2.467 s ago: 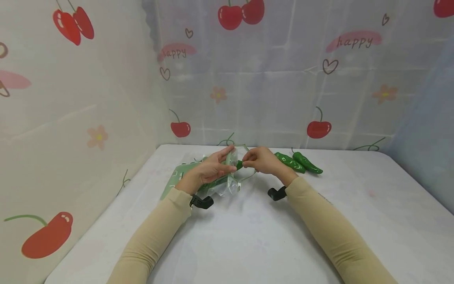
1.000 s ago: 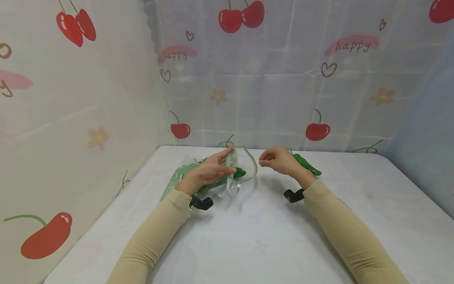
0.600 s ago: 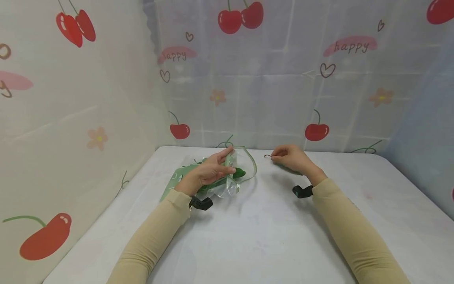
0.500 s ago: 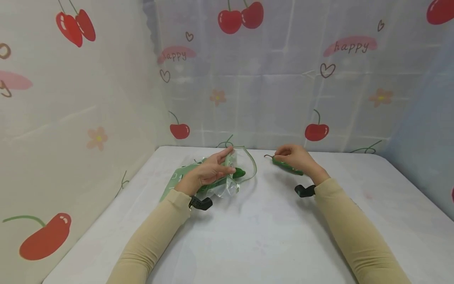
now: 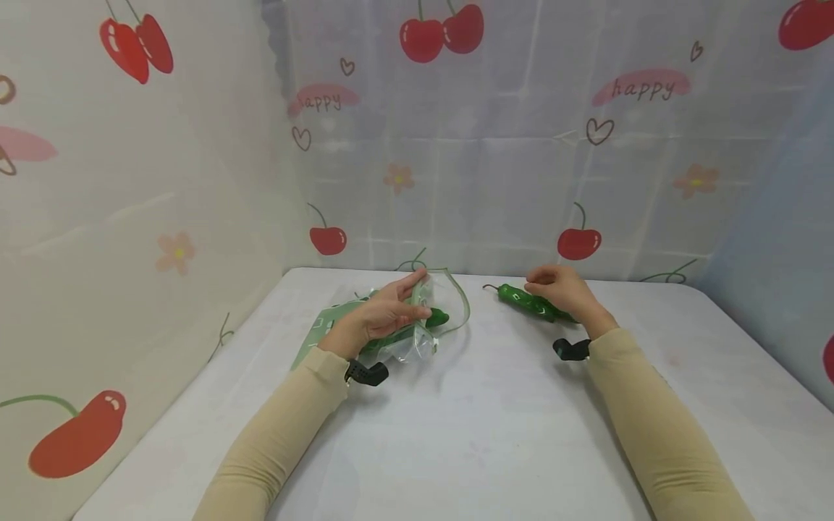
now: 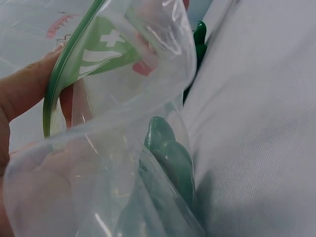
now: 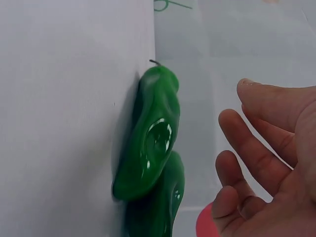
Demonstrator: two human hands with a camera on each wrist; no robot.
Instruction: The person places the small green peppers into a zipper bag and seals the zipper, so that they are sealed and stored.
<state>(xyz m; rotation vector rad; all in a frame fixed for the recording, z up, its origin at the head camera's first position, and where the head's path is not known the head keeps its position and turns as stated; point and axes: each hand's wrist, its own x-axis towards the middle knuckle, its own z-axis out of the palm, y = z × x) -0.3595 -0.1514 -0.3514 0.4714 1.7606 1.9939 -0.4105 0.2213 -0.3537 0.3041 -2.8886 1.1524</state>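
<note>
My left hand (image 5: 384, 311) grips a clear zip bag (image 6: 98, 153) by its mouth, partly hidden behind the plastic. The bag has a green zip edge (image 6: 64, 74) that stands apart in a loop. A glossy green pepper (image 5: 438, 317) pokes its end toward the mouth, and green shapes show through the film. On the right, my right hand (image 5: 563, 289) hovers over two more peppers, its fingers loosely bent with nothing between them. The nearer pepper (image 7: 153, 133) lies with its thin dark stem pointing left in the head view; the second pepper (image 7: 158, 202) lies against it, partly covered.
A white cloth covers the table (image 5: 469, 420). Printed curtains with cherries stand right behind the table (image 5: 482, 195) and along the left side (image 5: 195, 217). A green printed panel (image 5: 318, 334) of the bag lies under my left forearm.
My right hand has left the pepper at the bag's mouth and moved right to the two peppers on the table, then drawn off the nearer one. My left hand has stayed at the bag.
</note>
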